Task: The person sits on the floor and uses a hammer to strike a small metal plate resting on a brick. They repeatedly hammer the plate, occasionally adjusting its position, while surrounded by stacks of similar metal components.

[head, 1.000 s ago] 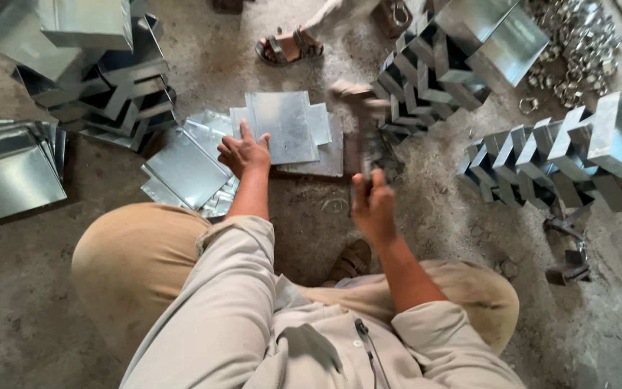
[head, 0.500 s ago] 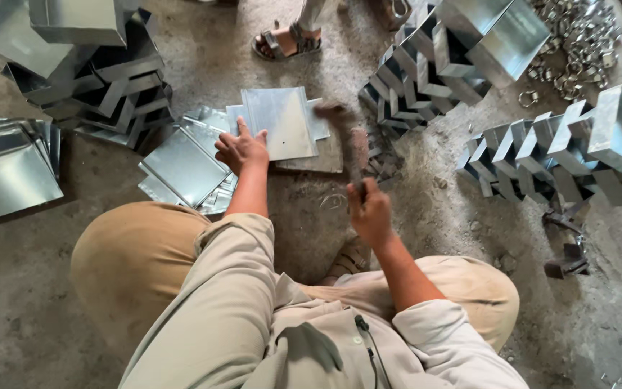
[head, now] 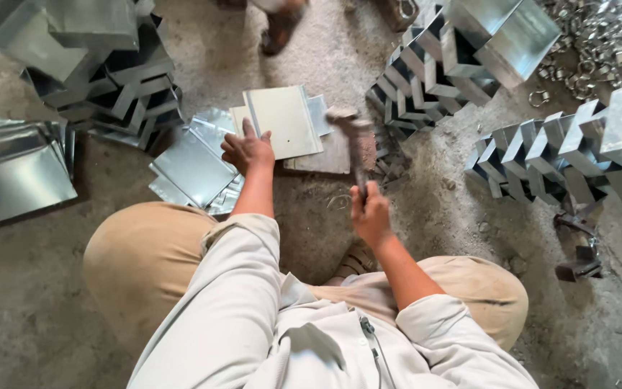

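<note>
My right hand point(head: 370, 212) stays clenched on the hammer point(head: 355, 148), now swung back down beside the sheet-metal piece point(head: 283, 120). Left hand point(head: 247, 149) still presses that piece flat on the block point(head: 329, 155); hammering continues.

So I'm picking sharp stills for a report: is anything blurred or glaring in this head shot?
Head view: the hammer in the right hand is motion-blurred; the left hand and metal sheet are sharp; soft daylight, mild sheen on the folded ducts, no harsh glare.
</note>
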